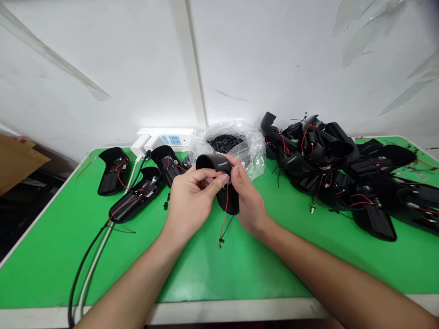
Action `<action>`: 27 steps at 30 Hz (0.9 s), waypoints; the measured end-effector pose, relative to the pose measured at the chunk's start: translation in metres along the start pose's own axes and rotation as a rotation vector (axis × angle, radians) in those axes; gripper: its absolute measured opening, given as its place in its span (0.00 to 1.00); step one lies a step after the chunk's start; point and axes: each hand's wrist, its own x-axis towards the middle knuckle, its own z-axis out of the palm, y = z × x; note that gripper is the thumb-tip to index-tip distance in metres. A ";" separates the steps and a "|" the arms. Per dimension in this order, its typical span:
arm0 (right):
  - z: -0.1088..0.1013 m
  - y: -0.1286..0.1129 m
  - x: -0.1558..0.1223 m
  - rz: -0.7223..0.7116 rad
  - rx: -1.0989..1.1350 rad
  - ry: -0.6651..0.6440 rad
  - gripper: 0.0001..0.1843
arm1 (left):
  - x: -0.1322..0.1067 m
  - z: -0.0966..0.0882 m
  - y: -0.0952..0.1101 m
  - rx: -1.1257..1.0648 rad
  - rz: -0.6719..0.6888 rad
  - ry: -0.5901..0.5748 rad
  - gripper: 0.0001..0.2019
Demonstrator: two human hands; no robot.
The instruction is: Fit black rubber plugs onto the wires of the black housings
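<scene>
A curved black plastic housing with small white lettering on its rim is held over the middle of the table. Around its right side wraps my right hand, gripping it. My left hand is closed, thumb and forefinger pinched together at the housing's inner edge; what sits between those fingertips is hidden. From inside the housing a red wire and a dark wire hang down to a small metal-tipped connector above the green tabletop. The fingers cover much of the housing's inside.
Behind my hands stands a clear plastic bag of small black parts. A white power strip lies against the wall. Several similar wired housings are at left, beside cables; a large pile of them covers the right side.
</scene>
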 end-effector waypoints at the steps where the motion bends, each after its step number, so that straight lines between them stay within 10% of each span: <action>1: 0.000 0.000 0.000 -0.002 -0.002 -0.001 0.24 | -0.001 0.001 0.000 -0.017 -0.015 0.006 0.14; 18: 0.002 0.003 -0.001 0.011 0.045 0.078 0.22 | -0.005 0.018 -0.005 -0.142 0.034 0.301 0.27; 27: -0.003 0.006 -0.010 -0.086 -0.146 0.137 0.23 | -0.019 0.032 -0.018 -0.315 -0.015 -0.055 0.15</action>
